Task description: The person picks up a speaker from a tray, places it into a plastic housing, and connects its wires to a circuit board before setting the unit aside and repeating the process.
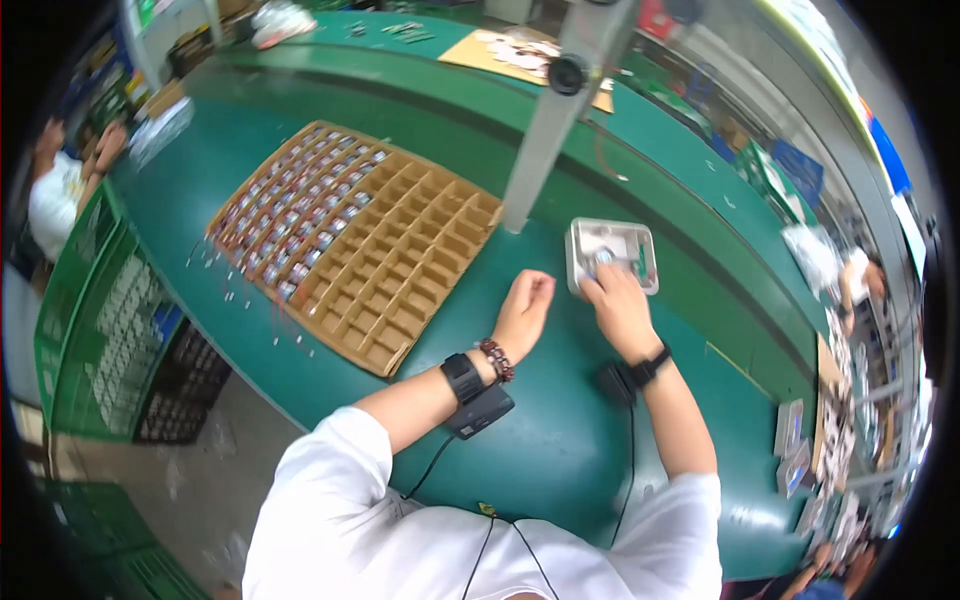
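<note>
A small clear plastic box stands on the green bench, with a few small parts and a green piece in it. My right hand reaches over its near wall. Its fingers are bent together down in the box, beside a small round pale part; what they grip is too small to make out. Left of the box, my left hand hovers with curled fingers, and anything in them is hidden. A brown cardboard divider tray lies to the left; small wired parts fill its left cells, while its right cells are bare.
A grey metal post rises between tray and box. Both wrists carry black devices with cables. Wires hang over the tray's left edge. Green crates stand left of the bench. Other people sit at the far left and right.
</note>
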A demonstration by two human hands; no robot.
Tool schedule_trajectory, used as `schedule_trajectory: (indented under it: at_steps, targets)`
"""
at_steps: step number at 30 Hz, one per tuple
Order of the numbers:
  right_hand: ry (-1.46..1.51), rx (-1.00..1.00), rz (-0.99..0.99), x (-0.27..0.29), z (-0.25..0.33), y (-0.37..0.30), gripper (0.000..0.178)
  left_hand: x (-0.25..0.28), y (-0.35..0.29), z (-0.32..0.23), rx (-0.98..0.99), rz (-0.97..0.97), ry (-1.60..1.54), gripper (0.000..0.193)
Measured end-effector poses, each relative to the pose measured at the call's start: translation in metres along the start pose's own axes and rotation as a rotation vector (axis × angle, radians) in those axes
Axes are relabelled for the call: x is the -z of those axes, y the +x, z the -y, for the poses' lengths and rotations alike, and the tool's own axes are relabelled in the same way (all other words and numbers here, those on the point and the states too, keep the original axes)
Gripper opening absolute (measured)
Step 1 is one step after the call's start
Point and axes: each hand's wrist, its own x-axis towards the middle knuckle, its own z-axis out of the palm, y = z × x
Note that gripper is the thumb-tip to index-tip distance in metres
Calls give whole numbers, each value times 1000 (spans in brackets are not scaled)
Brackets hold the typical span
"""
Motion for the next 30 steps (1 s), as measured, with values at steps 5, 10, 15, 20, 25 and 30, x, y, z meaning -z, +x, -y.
schedule_trajectory:
  at_steps: [5,10,15,20,25,30]
  targets:
    - [128,109,268,69,55,-38,7,-11,-10,-18,-263,7,140,26]
    - [52,216,599,91,64,-40,8,1,-12,-36,34,362,204,30]
    - [277,241,554,102,83,66,18,0,-13,-30,131,626,350,32]
    - [556,227,194,-10,112,189,22,-25,-32,18,-483,607,542,38]
    - [591,33,61,-110,125,245,19,-29,-27,12,-257,589,180,42]
    - [713,94,68,-129,133,262,15,-45,-40,34,-280,441,314,44]
